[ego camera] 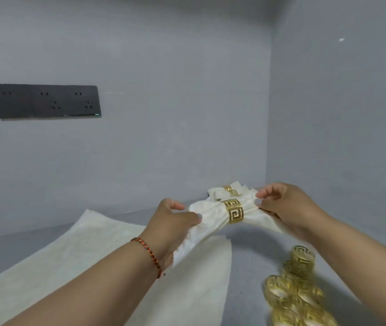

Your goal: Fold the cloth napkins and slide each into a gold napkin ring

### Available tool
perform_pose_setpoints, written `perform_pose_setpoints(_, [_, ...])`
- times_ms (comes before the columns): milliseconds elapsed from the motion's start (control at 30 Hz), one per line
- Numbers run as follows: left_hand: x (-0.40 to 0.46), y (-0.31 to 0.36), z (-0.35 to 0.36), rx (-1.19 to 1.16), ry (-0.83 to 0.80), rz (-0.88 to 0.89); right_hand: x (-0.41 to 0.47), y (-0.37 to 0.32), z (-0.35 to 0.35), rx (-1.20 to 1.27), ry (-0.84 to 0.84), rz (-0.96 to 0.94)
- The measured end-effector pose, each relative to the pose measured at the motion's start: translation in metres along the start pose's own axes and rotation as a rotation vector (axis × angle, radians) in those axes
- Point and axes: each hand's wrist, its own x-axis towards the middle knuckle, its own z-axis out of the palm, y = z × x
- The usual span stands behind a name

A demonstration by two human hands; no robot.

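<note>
Right of frame centre, fingers pinched both ends of a ringed napkin [211, 216] held above the table.
Left hand [175, 222] and right hand [281, 205] gripped soft, light cloth that looked prone to slip; its gold ring [234, 211] seemed rigid, best steadied beside the band.

One camera on the person's head, looking forward and down.

It sees both arms reach out from the bottom edge, with the left hand [172, 222] and right hand [286, 205] close in front. The table [246, 255] lies low, and the wall [163, 102] fills the top. No second view shares this.
</note>
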Motion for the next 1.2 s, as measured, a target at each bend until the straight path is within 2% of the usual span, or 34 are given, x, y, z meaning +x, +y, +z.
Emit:
perform_pose_setpoints(233, [0.087,-0.033,0.093,0.146,-0.02,-0.052,0.083,0.056,-0.047,-0.208,0.053,0.086])
perform_pose_setpoints(533, [0.17,-0.078,0.157,0.263,0.05,-0.13,0.173,0.124,-0.047,-0.195,0.023,0.253])
perform_pose_setpoints(733, [0.2,-0.095,0.172,0.274,0.088,-0.097,0.208,0.14,-0.033,-0.222,0.019,0.22])
perform_pose_setpoints(900, [0.206,-0.11,0.17,0.488,0.038,-0.007,0.215,0.15,-0.022,-0.362,-0.032,0.219])
perform_pose_setpoints(1067, [0.202,-0.095,0.169,0.683,-0.022,-0.022,0.208,0.147,-0.027,-0.518,-0.087,0.149])
perform_pose_setpoints(1200, [0.186,-0.075,0.156,0.651,0.01,0.04,0.192,0.125,-0.034,-0.576,-0.039,0.076])
